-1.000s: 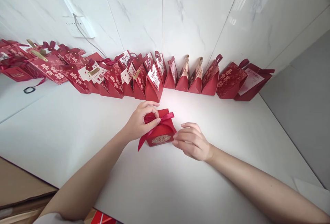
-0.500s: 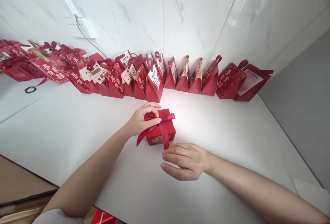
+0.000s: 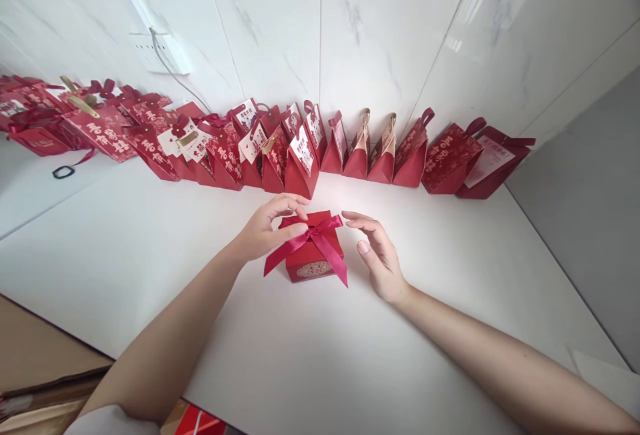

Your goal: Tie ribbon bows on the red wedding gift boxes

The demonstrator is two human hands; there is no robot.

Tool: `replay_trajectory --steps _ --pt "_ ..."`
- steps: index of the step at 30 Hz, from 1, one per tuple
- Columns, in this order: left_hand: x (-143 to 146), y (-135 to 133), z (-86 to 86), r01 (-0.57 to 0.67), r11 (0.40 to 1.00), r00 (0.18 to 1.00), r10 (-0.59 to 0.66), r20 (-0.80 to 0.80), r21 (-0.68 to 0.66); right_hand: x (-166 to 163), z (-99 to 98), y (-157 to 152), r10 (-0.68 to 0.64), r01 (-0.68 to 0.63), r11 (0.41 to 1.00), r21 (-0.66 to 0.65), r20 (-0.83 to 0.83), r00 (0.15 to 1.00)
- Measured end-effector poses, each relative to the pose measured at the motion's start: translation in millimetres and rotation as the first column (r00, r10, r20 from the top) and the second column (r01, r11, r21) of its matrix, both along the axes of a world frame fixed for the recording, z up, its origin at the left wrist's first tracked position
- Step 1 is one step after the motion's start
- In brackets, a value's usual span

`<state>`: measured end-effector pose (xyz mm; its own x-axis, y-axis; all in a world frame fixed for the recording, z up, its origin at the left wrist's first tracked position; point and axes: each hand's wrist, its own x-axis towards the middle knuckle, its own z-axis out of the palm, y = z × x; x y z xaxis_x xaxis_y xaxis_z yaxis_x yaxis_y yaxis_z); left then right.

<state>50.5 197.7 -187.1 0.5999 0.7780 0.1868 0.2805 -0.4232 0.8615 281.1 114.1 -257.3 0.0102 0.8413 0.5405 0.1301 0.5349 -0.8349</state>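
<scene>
A small red gift box [image 3: 325, 248] with a round gold emblem on its front stands upright on the white table. A magenta ribbon bow [image 3: 325, 225] is tied on its top, and two tails hang over the front. My left hand [image 3: 270, 227] is at the box's upper left, its thumb touching the bow near the knot and its curved fingers apart from the thumb. Part of the left loop is hidden behind that hand. Just right of the box, my right hand [image 3: 377, 255] hovers with thumb and fingers apart, holding nothing.
Several red gift bags [image 3: 303, 168] with ribbon handles line the tiled wall. A black loop [image 3: 64, 172] lies at the left. A wall socket [image 3: 160, 53] has a grey cable. Cardboard [image 3: 45, 335] is below the table's left edge.
My right hand has moved up from below the box to its right side and opened. The right ribbon tail now slants outward. My left hand's pinch on the bow has loosened.
</scene>
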Motion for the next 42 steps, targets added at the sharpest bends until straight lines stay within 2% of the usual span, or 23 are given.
replay_trajectory --steps 6,11,14,18,20,22,24,26,28,30,32,34,36,39,42 --pt "14 -12 -1.7 -0.025 0.996 0.995 0.032 -0.091 0.081 1 2.3 -2 0.138 -0.136 0.989 -0.058 0.039 0.990" --pt "12 -10 -3.9 0.026 1.000 0.997 -0.025 -0.069 0.011 1 8.0 -4 0.190 -0.186 0.980 -0.076 0.044 0.981" --pt "5 -4 -3.7 0.042 0.998 0.998 -0.043 -0.042 -0.039 1 -0.2 0 0.228 -0.228 0.963 -0.146 -0.012 0.973" --pt "-13 8 1.5 -0.116 0.993 0.993 0.116 -0.004 0.014 6 -21.4 16 0.255 -0.282 0.912 -0.298 -0.128 0.959" --pt "-25 14 5.4 -0.132 0.990 0.989 0.128 -0.070 -0.059 9 -28.5 23 0.300 -0.335 0.883 -0.328 -0.155 0.941" --pt "-34 17 7.6 -0.077 0.966 0.984 0.033 -0.177 -0.246 11 -31.0 28 0.364 -0.401 0.858 -0.322 -0.170 0.916" --pt "-39 20 6.6 -0.057 0.889 0.976 -0.046 -0.213 -0.454 11 -30.9 29 0.379 -0.424 0.852 -0.307 -0.198 0.904" --pt "-40 24 3.1 -0.073 0.837 0.987 -0.016 -0.157 -0.542 10 -31.6 29 0.300 -0.367 0.878 -0.309 -0.244 0.922" --pt "-39 26 0.2 -0.130 0.854 0.991 0.096 -0.092 -0.504 10 -34.1 31 0.171 -0.271 0.905 -0.329 -0.302 0.938" --pt "-37 25 1.3 -0.204 0.895 0.979 0.193 -0.068 -0.396 11 -37.0 34 0.074 -0.218 0.907 -0.361 -0.374 0.925" --pt "-35 18 8.4 -0.224 0.939 0.974 0.208 -0.088 -0.260 11 -38.3 37 0.034 -0.219 0.896 -0.386 -0.431 0.902" --pt "-30 4 21.2 -0.131 0.982 0.983 0.112 -0.147 -0.133 12 -37.2 38 0.024 -0.238 0.885 -0.399 -0.472 0.882" --pt "-21 -14 36.6 0.013 0.999 0.962 -0.025 -0.272 -0.047 11 -34.9 37 0.020 -0.259 0.876 -0.406 -0.506 0.862" --pt "1 -37 55.3 0.130 0.990 0.839 -0.080 -0.537 0.056 10 -32.3 35 0.014 -0.278 0.868 -0.411 -0.539 0.842" --pt "23 -46 61.3 0.212 0.969 0.695 -0.061 -0.717 0.123 10 -32.5 33 0.017 -0.285 0.869 -0.405 -0.551 0.835"
